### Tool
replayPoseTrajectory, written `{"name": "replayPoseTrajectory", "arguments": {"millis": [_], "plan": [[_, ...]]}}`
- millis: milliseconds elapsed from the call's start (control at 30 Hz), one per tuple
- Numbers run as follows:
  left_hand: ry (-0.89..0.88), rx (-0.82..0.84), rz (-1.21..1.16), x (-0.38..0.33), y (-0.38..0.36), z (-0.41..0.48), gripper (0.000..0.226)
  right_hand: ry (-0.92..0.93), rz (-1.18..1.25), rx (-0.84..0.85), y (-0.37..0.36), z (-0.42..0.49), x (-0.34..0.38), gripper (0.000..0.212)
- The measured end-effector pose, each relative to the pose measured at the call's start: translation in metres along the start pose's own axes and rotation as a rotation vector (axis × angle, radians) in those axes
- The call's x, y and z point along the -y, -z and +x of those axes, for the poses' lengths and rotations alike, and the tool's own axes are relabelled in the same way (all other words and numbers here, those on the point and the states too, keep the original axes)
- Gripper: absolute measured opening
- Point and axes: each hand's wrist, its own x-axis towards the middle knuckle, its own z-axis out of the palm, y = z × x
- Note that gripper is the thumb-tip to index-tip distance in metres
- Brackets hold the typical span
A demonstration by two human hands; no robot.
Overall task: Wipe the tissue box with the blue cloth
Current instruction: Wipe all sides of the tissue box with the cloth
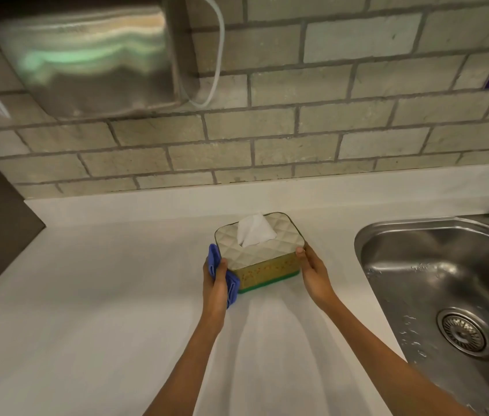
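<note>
One rectangular tissue box [259,253], with a cream quilted lid, a speckled yellow-green side and a green base, stands on a plain white surface [87,295] near a tiled wall, with a single white tissue [254,229] poking up from its slot. The person's left hand [215,280] is closed around one folded blue cloth [232,285], pressing it against the box's left end. The right hand [312,270] lies flat and open against the box's right end, thumb on the lid's corner, steadying it. The step in hand appears to be wiping the left side; next, the cloth likely needs dragging along that face and across the lid while the right hand keeps the box from sliding. One steel sink [435,283], wet with droplets, sits to the right, well apart from the box.
</note>
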Motion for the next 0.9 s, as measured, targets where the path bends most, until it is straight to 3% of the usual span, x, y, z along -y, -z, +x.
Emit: {"name": "replayPoseTrajectory", "arguments": {"millis": [167, 333, 500, 667, 800, 900], "plan": [[-0.033, -0.017, 0.066, -0.011, 0.002, -0.001, 0.03, -0.024, -0.095, -0.092, 0.01, -0.006, 0.009, 0.05], [0.089, -0.003, 0.127, -0.032, 0.009, 0.007, 0.034, -0.088, -0.173, -0.136, 0.021, -0.008, 0.021, 0.07], [0.187, 0.015, 0.232, -0.053, 0.018, 0.012, 0.034, -0.15, -0.102, -0.056, 0.026, -0.014, 0.03, 0.087], [0.214, 0.012, 0.377, -0.069, 0.014, 0.014, 0.038, -0.253, -0.096, 0.073, 0.024, -0.009, 0.032, 0.083], [0.184, 0.031, 0.439, -0.074, 0.011, 0.015, 0.04, -0.246, -0.042, 0.144, 0.019, 0.001, 0.031, 0.105], [0.082, -0.015, 0.433, -0.071, 0.004, 0.012, 0.036, -0.225, 0.056, 0.24, 0.013, 0.007, 0.03, 0.1]]}}
